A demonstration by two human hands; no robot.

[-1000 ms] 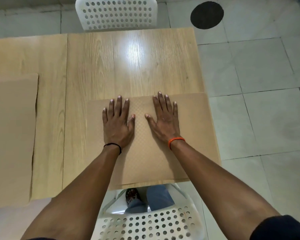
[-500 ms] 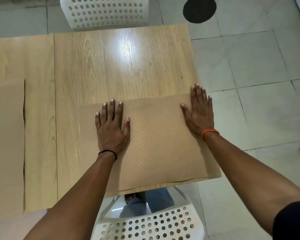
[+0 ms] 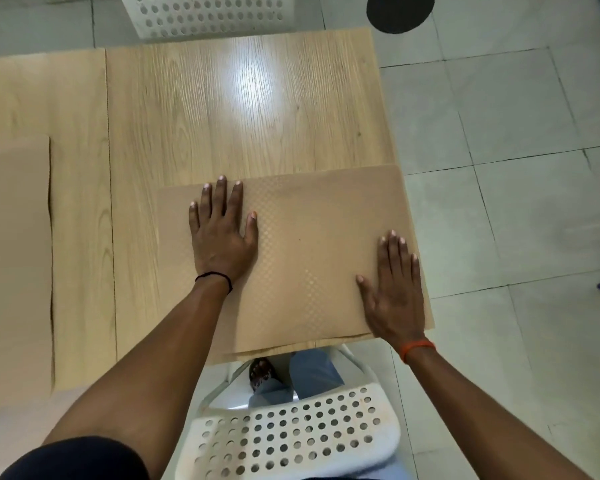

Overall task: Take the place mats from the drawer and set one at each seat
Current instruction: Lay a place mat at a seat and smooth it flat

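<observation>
A tan place mat [image 3: 312, 251] was pressed flat at the near right corner of the wooden table [image 3: 250, 109].

The left hand [image 3: 222, 233] was laid on the mat's left part and the right hand [image 3: 394, 289] along its right edge, fingers straight on both, nothing gripped. A second place mat [image 3: 13, 254] was seen lying at the far left. A white perforated chair [image 3: 291, 441] was tucked just below the mat.

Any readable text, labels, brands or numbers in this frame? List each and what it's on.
None readable.
Place mat under both hands: only an embossed check pattern, no print.
Second mat at the left edge: plain.
Table: wood grain and glare only.
White perforated chairs: no label visible.
Black disc on the floor: unmarked.
</observation>
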